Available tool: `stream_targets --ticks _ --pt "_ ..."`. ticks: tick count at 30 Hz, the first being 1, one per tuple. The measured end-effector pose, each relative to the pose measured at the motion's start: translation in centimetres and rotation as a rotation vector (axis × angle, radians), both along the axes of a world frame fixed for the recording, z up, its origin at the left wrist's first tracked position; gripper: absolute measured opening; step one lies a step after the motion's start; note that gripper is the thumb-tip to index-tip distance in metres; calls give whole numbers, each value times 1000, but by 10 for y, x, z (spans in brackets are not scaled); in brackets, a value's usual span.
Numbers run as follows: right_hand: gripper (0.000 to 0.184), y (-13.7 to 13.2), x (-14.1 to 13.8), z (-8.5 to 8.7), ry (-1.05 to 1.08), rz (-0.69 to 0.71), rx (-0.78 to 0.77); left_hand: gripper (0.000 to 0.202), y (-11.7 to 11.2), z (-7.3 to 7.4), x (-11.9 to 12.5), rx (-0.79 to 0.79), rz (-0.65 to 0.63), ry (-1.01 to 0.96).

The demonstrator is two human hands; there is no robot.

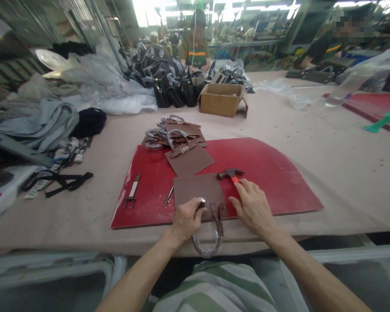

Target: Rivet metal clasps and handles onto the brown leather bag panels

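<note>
My left hand (187,220) is closed around a short metal tool (202,202) with a shiny round top, held over a brown leather-like panel (198,186). The tool's lower end is hidden. From the panel's near edge a plastic-wrapped handle loop (207,251) hangs towards me over the table edge, its brown strap (217,214) lying on the panel. At the right, my right hand (255,208) has its fingers over the orange grip of a claw hammer (230,173), thumb standing apart. Most of the grip is under the hand.
A red board (263,173) lies beneath the work, with a pronged tool (133,190) and thin rod (169,196) at left. Beyond are stacked brown panels (189,158), a cardboard box (219,100) and black bags (162,92). Two people (195,50) work across the table.
</note>
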State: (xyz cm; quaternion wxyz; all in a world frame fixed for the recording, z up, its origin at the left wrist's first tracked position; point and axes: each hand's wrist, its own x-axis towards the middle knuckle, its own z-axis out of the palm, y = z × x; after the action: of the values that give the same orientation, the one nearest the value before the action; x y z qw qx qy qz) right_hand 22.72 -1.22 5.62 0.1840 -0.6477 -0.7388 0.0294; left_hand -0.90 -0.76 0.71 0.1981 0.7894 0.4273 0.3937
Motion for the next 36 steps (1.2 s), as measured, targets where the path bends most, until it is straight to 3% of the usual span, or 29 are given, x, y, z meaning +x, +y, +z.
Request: stream_targets --ticks 2,4,8,12,14,16,20,22,24,28,32,36 --pt "55 -4 -21 -8 -20 162 66 8 -1 -2 -1 -22 -1 9" --pt "65 -7 -41 -18 -39 293 39 10 -1 -4 -1 -45 -9 7" --pt "65 -11 -64 -35 -91 343 -53 9 0 1 3 -185 17 -104" --pt "65 -11 -63 -36 -93 329 -71 18 12 18 -9 -494 247 -511" --pt "67 -12 -61 -34 -74 320 -76 26 23 27 -31 -546 378 -568" --pt "67 -12 -61 -34 -43 308 -72 27 35 34 -60 -564 451 -382" --pt "67 -13 -62 -34 6 304 -68 26 51 45 -108 -531 602 309" --pt "68 -12 -62 -34 17 311 -71 29 53 50 -114 -491 661 628" --pt "69 -12 -61 -35 25 312 -62 32 52 54 -108 -413 675 826" --pt "68 -13 -59 -41 37 306 -23 28 49 56 -82 -291 570 831" --pt "65 -14 -58 -46 46 315 26 18 59 53 -70 -422 384 748" --pt "64 -14 -57 -47 57 329 43 9 73 52 -73 -517 316 810"
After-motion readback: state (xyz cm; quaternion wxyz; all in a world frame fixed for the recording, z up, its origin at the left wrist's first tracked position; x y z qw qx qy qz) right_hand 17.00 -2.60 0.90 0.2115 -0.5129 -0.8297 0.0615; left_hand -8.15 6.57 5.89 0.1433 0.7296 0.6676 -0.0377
